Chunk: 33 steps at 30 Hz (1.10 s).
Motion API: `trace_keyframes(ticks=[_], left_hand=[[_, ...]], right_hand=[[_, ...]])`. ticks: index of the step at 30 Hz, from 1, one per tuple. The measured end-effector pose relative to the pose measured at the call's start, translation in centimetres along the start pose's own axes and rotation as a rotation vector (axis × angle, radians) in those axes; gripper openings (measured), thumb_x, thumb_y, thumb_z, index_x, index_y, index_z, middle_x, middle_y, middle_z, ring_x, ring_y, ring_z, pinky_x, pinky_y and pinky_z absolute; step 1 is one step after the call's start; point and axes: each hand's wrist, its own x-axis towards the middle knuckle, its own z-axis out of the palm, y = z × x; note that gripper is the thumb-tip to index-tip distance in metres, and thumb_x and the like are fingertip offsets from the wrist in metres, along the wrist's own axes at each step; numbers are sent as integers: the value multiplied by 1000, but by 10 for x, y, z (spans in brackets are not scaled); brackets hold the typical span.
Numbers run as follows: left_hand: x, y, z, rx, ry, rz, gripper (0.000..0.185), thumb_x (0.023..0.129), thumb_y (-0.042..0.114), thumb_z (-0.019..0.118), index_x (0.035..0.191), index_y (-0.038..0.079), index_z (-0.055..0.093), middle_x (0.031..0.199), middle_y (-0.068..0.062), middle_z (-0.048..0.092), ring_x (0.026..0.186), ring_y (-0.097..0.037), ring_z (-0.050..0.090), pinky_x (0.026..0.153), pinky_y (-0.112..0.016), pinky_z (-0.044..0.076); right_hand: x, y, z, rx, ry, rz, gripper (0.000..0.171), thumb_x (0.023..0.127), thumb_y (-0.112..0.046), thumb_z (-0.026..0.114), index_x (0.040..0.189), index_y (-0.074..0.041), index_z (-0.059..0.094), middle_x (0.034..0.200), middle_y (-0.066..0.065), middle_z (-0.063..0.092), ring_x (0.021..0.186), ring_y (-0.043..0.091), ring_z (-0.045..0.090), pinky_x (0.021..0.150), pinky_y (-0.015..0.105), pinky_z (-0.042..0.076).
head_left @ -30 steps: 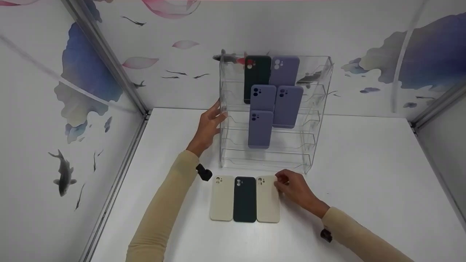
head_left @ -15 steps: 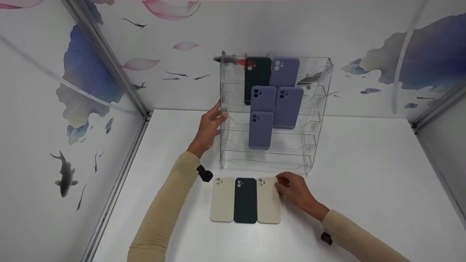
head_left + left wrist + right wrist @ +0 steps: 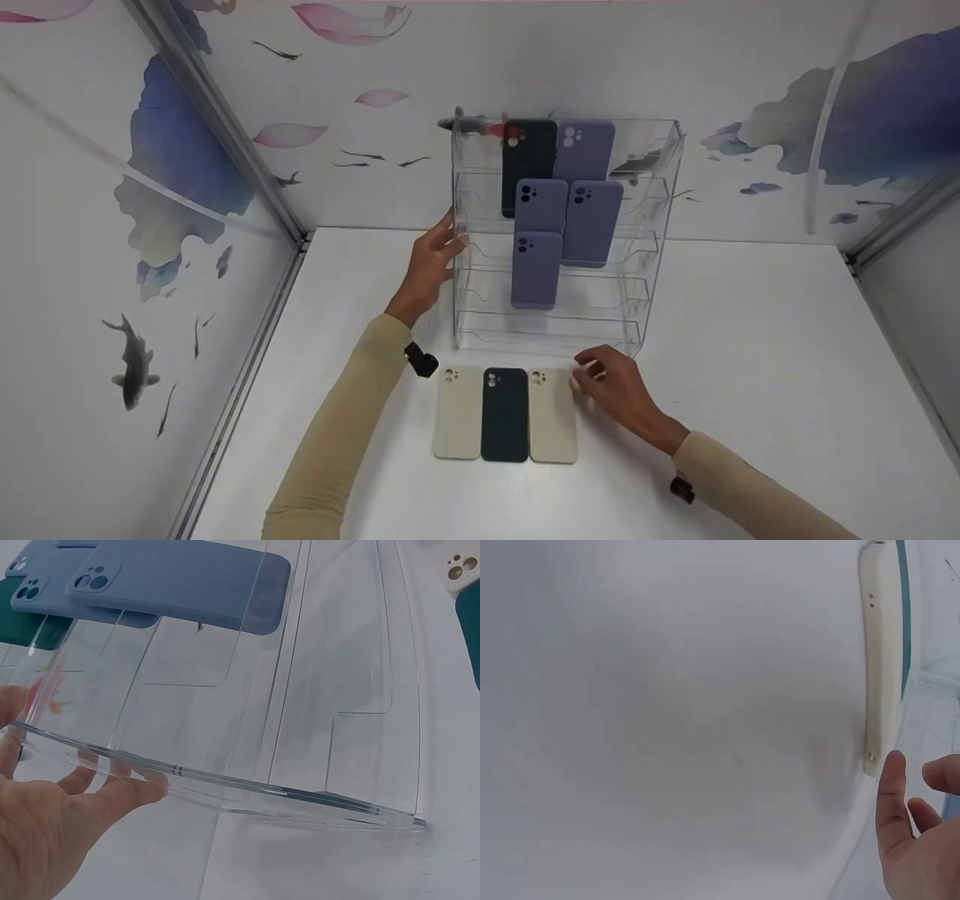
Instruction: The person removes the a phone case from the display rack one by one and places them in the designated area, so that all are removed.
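Observation:
A clear acrylic rack stands tilted back on the table, and my left hand grips its left side. In the left wrist view, the thumb and fingers wrap about the side panel. Three phone cases lie flat side by side before the rack: a cream case, a dark green case and another cream case. My right hand hovers by that last case's top right corner, fingers loosely bent around nothing. In the right wrist view, a fingertip sits close to the cream case's end.
Upper tiers of the rack hold a dark green case and several purple cases. A patterned back wall rises behind the rack. Side walls with metal posts bound the white table at left and right.
My right hand has come off the right cream case's corner, shifting slightly up and to the right as its fingers loosen. The left hand keeps its hold on the rack.

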Motion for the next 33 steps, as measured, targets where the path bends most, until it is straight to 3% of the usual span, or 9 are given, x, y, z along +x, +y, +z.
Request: trace_keyframes(ticks=[7, 14, 33], left_hand=[[-1, 2, 1, -20, -1, 0, 69, 114, 29, 65, 175, 28, 32, 173, -15, 41, 158, -36, 42, 122, -72, 36], [-1, 1, 3, -7, 8, -8, 70, 114, 30, 64, 176, 29, 31, 175, -15, 39, 160, -37, 39, 123, -75, 32], [1, -2, 0, -11, -17, 11, 70, 114, 29, 63, 176, 26, 30, 174, -17, 39, 157, -35, 43, 122, -68, 39]], right_hand=[[13, -12, -21, 42, 60, -43, 23, 98, 7, 78, 120, 4, 74, 117, 21, 72, 86, 19, 74, 73, 25, 63], [21, -21, -35, 48, 88, -88, 23, 98, 7, 78, 121, 1, 74, 118, 18, 72, 89, 22, 76, 74, 22, 62], [49, -48, -70, -14, 153, -171, 22, 100, 2, 79, 122, 0, 76, 121, 13, 74, 102, 25, 75, 84, 15, 56]])
